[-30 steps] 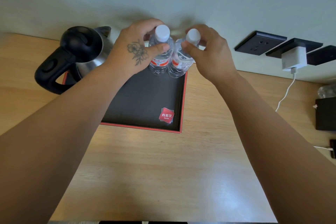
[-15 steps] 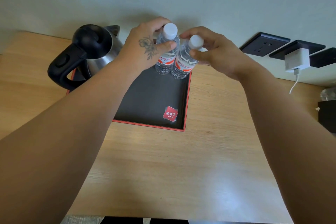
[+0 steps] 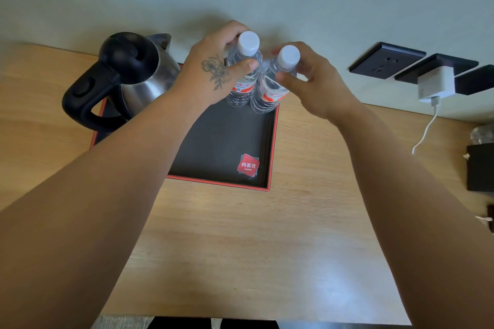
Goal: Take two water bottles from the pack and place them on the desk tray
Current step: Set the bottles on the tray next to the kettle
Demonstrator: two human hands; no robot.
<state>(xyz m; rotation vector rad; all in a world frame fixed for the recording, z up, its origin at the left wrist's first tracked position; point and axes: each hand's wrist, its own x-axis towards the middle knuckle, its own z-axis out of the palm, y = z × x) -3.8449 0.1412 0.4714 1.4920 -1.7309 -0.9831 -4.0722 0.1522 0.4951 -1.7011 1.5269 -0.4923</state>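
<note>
Two bottles are standing side by side on one tray (image 3: 222,139). The left hand (image 3: 211,72) is clamping the left bottle (image 3: 244,72). The right hand (image 3: 312,83) is pinching the right bottle (image 3: 275,85).

There are two water bottles (image 3: 242,83) (image 3: 270,93), one tray (image 3: 222,141), one kettle (image 3: 128,75), two hands (image 3: 211,72) (image 3: 318,85), three wall plugs (image 3: 386,63), and one white charger (image 3: 435,84).
</note>
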